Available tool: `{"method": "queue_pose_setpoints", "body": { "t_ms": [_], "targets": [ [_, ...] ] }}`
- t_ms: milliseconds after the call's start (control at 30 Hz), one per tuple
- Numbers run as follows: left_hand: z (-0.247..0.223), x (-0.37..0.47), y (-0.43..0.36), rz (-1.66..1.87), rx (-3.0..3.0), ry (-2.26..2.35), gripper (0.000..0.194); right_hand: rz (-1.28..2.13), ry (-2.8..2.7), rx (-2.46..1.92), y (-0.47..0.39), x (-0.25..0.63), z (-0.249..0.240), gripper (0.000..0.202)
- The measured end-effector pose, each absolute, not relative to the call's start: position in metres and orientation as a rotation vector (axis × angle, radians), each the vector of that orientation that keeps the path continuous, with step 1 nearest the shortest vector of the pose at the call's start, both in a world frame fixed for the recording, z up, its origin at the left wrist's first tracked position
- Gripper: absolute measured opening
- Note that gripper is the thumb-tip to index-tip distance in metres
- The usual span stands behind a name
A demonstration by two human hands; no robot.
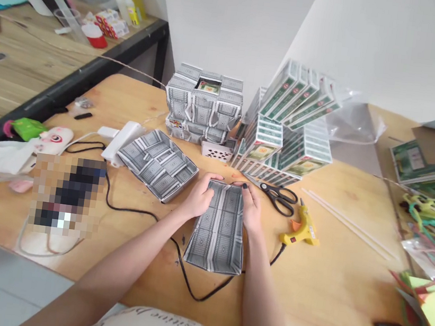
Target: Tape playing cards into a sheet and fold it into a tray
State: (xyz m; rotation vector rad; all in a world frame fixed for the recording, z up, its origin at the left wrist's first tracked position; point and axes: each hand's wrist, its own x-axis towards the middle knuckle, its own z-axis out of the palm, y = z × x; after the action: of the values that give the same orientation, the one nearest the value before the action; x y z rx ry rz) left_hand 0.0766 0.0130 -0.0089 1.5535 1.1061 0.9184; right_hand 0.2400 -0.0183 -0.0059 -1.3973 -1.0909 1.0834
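Observation:
An open, shallow box made of playing cards (217,232), patterned grey and white, is held between my two hands above the table. My left hand (200,195) is closed around its far left corner, thumb inside the wall. At the far right corner my right hand (251,206) grips the other side, its fingers partly hidden. A second card-covered piece (157,163) lies to the left of my left hand. Beyond my right hand are black-handled scissors (277,195) and a yellow hot glue gun (302,227).
Card-covered boxes (205,100) stand stacked at the back, beside piled green card packs (285,134). A loose deck (217,152) sits before them. A black cable (182,273) crosses the table under the held box. Two white sticks (349,223) lie right; a white power strip (122,142) lies left.

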Motion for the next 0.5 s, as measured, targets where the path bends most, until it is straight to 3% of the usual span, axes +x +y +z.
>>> {"method": "queue_pose_setpoints", "body": {
  "t_ms": [200, 400, 500],
  "targets": [
    [-0.004, 0.074, 0.021, 0.862, 1.412, 1.064, 0.036, 1.057, -1.126, -1.369, -0.019, 0.24, 0.0, 0.032],
    [-0.002, 0.071, 0.022, 0.878, 1.389, 1.072, 0.033, 0.65, -0.889, -1.498, -0.031, 0.265, 0.019, 0.036],
    [-0.002, 0.071, 0.022, 0.883, 1.373, 1.048, 0.033, 0.445, -0.742, -1.769, -0.059, 0.303, 0.03, 0.034]
  ]
}}
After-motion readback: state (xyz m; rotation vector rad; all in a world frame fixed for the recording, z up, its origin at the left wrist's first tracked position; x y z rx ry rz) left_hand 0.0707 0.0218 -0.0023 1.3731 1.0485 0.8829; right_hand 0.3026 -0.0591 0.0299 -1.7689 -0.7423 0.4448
